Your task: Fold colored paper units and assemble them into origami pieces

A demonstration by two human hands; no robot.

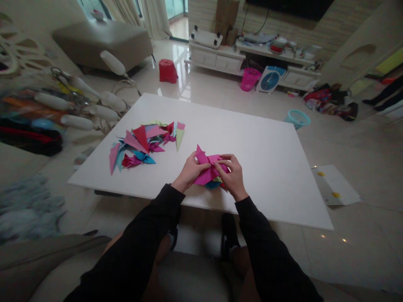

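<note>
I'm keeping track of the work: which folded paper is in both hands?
The bright pink paper, held between the left hand and right hand; the pile to the left lies untouched.

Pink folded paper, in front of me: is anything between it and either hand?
Nothing visible is. The left hand and right hand both touch the pink folded paper, one at each side. Some blue and green paper shows at its near edge, but doesn't appear to block either hand.

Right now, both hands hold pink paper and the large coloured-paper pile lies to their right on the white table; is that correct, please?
Not quite: in the head view, that large pile lies to the left of the left hand.
</note>
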